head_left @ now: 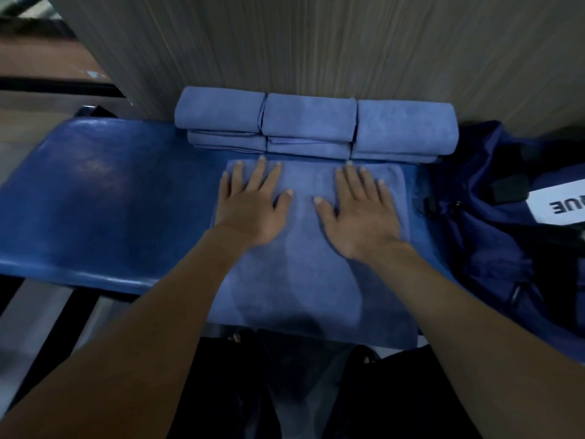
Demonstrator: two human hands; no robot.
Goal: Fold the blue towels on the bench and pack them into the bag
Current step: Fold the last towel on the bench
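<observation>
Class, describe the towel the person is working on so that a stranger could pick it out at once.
Find the blue bench against the wood-grain wall. Folded towels are stacked along its back edge. In front of them lies the towel, the only one spread flat, draped over the front edge, with both hands pressing on it.

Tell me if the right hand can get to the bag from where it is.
Probably yes. The right hand lies flat on the towel, and the bag sits just to its right on the bench with nothing between them.
</observation>
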